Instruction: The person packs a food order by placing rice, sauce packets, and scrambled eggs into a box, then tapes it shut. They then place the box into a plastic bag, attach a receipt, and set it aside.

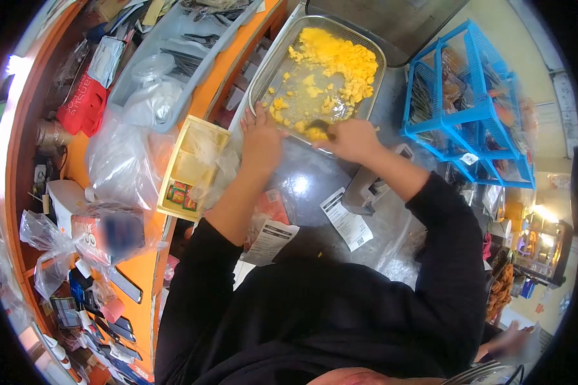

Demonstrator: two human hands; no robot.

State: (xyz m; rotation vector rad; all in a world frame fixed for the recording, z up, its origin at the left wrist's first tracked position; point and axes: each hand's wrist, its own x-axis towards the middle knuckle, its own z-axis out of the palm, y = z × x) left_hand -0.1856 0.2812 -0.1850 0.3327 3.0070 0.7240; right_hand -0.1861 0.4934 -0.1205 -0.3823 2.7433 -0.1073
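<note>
A metal tray (380, 77) with a perforated wall holds crumbly yellow food (340, 54) that looks like scrambled egg. Most of it is heaped toward the far right, with loose bits over the shiny bottom. My left hand (262, 140) grips the tray's near left corner, fingers over the rim. At the near edge, my right hand (354, 140) is closed around what looks like a spoon (317, 126); its dark bowl dips into the yellow pieces. My fingers hide most of its handle.
A yellow divided box (167, 192) with small red packets stands left of my forearm. Printed slips (347, 219) and a grey tape-dispenser-like object (361, 196) lie on the metal counter. Right stands a blue basket rack (456, 122); left, a cutlery bin (192, 86). Another person's hand (510, 343) shows lower right.
</note>
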